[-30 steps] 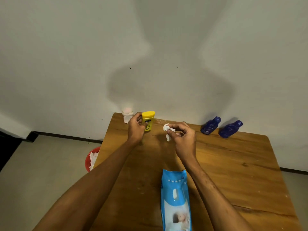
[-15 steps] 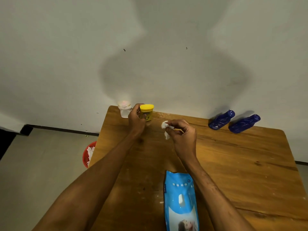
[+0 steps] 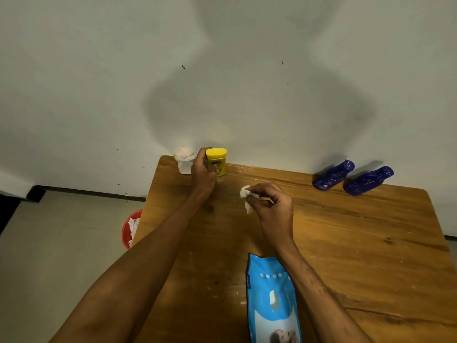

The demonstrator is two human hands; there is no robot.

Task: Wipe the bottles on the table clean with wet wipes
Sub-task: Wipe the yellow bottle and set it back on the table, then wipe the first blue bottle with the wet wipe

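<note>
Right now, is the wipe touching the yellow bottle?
No, the right hand pinches the wipe well apart from the yellow bottle, which the left hand grips.

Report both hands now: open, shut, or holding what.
Left hand: grips the yellow bottle, standing at the table's far edge.
Right hand: pinches a crumpled wet wipe above the table.

Worn, grainy wood tabletop (image 3: 346, 243); glossy plastic wipes pack (image 3: 272, 300); shiny blue plastic bottles (image 3: 333, 175); matt yellow jar (image 3: 217, 162); crumpled cloth-like wipe (image 3: 246, 194).
</note>
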